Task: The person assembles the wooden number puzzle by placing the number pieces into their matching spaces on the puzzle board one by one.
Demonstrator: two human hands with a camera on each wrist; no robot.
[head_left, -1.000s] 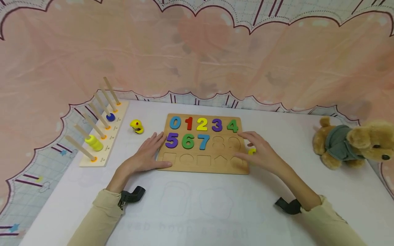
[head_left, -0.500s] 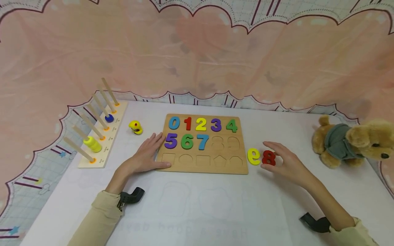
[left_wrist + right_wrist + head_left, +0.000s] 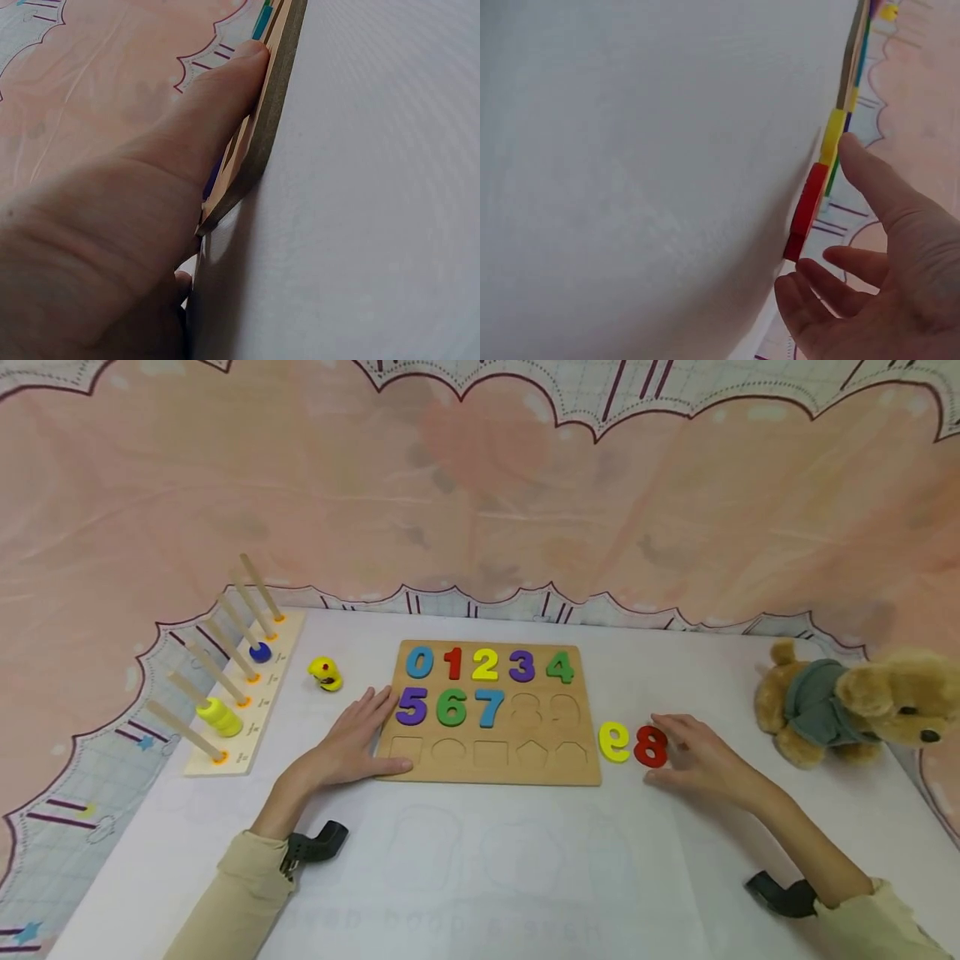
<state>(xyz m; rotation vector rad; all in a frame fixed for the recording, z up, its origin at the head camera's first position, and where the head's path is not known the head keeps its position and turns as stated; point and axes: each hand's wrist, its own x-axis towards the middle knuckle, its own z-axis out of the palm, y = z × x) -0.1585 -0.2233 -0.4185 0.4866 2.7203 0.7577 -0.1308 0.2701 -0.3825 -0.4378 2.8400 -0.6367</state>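
Observation:
My left hand (image 3: pixel 352 739) rests against the left side of a wooden number board (image 3: pixel 457 768). Its thumb (image 3: pixel 240 71) lies on the near left corner of the board. Coloured numbers 0 to 7 sit in the board's upper two rows. My right hand (image 3: pixel 705 762) is beside a red number 8 (image 3: pixel 650 747), thumb and fingers spread at its right side. In the right wrist view a gap shows between the thumb and fingers, with the red 8 (image 3: pixel 808 206) on the table beyond them. A yellow number 9 (image 3: pixel 613 742) lies between the red 8 and the board.
A peg stand (image 3: pixel 258 710) with yellow and blue rings is at the left. A small yellow duck (image 3: pixel 325 673) stands between it and the board. A plush bear (image 3: pixel 832 706) in a green top sits at the right. Behind the white table hangs a patterned cloth (image 3: pixel 480 510).
The right hand has moved right, from the board's right edge to beside the red 8, uncovering the yellow 9 and red 8. The left hand has stayed on the board.

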